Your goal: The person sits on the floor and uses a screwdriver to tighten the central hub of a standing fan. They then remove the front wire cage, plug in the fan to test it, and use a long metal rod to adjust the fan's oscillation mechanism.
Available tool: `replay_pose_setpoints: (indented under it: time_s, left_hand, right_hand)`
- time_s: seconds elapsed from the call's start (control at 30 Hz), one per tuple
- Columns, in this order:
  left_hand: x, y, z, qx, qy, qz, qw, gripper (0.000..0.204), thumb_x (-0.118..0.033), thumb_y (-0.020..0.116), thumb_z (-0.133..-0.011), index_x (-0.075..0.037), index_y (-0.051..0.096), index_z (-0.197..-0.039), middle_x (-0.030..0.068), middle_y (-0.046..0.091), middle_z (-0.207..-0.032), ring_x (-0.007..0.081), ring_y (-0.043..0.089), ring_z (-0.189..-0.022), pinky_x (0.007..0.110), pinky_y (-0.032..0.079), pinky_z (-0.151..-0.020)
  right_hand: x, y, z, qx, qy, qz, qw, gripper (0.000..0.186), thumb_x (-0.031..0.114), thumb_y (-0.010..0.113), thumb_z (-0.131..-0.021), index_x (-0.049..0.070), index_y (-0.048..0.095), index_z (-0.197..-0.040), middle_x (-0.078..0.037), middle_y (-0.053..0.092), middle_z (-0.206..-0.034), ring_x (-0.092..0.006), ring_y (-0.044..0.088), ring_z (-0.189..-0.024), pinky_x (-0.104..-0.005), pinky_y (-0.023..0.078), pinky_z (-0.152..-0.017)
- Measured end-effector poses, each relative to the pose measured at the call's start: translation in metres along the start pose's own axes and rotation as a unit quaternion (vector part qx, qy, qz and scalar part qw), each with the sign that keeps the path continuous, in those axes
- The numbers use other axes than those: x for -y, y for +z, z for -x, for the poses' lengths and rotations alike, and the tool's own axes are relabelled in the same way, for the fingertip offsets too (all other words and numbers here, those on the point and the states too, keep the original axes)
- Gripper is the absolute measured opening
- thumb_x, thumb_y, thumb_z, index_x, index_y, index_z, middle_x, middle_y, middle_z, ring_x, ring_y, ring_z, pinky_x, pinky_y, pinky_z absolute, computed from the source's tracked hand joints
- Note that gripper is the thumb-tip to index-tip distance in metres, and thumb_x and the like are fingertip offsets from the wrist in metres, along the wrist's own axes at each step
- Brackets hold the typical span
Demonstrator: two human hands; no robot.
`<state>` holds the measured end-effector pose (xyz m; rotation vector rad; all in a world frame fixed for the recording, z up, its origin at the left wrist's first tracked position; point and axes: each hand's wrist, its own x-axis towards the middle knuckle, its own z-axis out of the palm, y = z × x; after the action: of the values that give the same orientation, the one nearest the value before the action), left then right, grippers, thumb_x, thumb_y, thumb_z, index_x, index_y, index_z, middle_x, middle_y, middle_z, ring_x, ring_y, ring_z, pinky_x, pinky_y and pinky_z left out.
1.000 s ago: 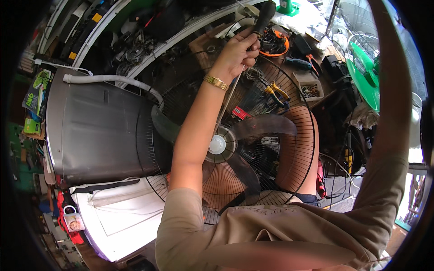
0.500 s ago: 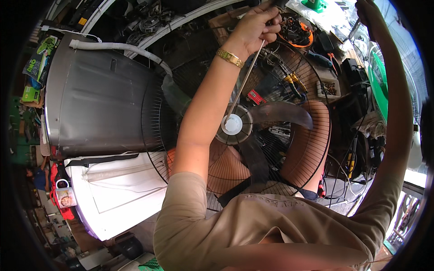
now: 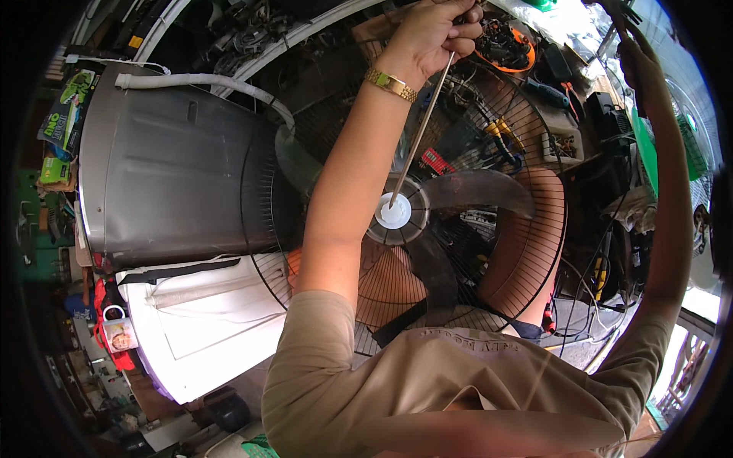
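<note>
Workshop clutter [image 3: 259, 34] lies left of my remote left hand [image 3: 439, 38], whose fingers clench a metal rod [image 3: 424, 133], its tip, I judge, on the white fan hub [image 3: 395, 217] below them, blades [image 3: 477, 189] yet mounted, though what my right hand [image 3: 640, 67] grips and how much work remains I cannot tell.

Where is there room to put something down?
The white panel, low between the mug and the fan, looks bare. So does the grey casing below the pale hose, though it may slope. It's crowded beyond the fan, around the orange bowl and small box.
</note>
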<state>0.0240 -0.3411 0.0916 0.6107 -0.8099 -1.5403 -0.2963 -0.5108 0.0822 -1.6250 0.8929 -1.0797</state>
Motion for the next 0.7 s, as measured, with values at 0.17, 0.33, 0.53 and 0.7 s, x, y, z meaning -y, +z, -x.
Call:
replay_pose_setpoints:
  time_s: [0.17, 0.33, 0.53, 0.7]
  left_hand:
    - [0.003, -0.001, -0.008, 0.000, 0.012, 0.006, 1.000, 0.013, -0.018, 0.045, -0.101, -0.011, 0.053, -0.093, -0.0006, 0.050, -0.074, 0.0050, 0.034, -0.048, 0.018, 0.027, -0.039]
    - [0.012, -0.008, -0.013, 0.014, -0.026, -0.015, 0.999, 0.014, -0.019, 0.045, -0.101, -0.011, 0.053, -0.093, -0.0009, 0.050, -0.073, 0.0048, 0.034, -0.048, 0.018, 0.026, -0.039]
    - [0.024, -0.022, -0.020, -0.011, -0.054, -0.010, 0.998, 0.015, -0.019, 0.044, -0.102, -0.011, 0.052, -0.092, -0.0013, 0.049, -0.072, 0.0049, 0.034, -0.048, 0.018, 0.026, -0.039]
    - [0.018, -0.020, -0.022, -0.025, -0.043, -0.007, 0.999, 0.016, -0.019, 0.042, -0.102, -0.011, 0.051, -0.091, -0.0006, 0.048, -0.071, 0.0053, 0.034, -0.048, 0.018, 0.026, -0.039]
  right_hand:
    - [0.000, 0.006, 0.006, -0.008, 0.032, -0.021, 0.999, 0.045, 0.021, 0.053, -0.097, 0.010, 0.043, -0.139, 0.006, 0.048, -0.072, -0.0002, 0.035, -0.049, -0.0163, 0.025, -0.039]
    - [-0.001, 0.015, 0.011, -0.009, 0.038, -0.001, 0.999, 0.045, 0.020, 0.053, -0.097, 0.010, 0.043, -0.139, 0.006, 0.048, -0.072, -0.0001, 0.035, -0.049, -0.0163, 0.025, -0.039]
    - [0.002, 0.017, 0.015, -0.014, 0.040, 0.018, 0.999, 0.045, 0.020, 0.053, -0.096, 0.011, 0.044, -0.139, 0.006, 0.048, -0.072, 0.0000, 0.035, -0.050, -0.0163, 0.025, -0.039]
    - [0.003, 0.016, 0.017, -0.018, 0.043, 0.028, 0.998, 0.045, 0.020, 0.053, -0.096, 0.011, 0.044, -0.139, 0.006, 0.048, -0.072, 0.0000, 0.035, -0.050, -0.0163, 0.025, -0.039]
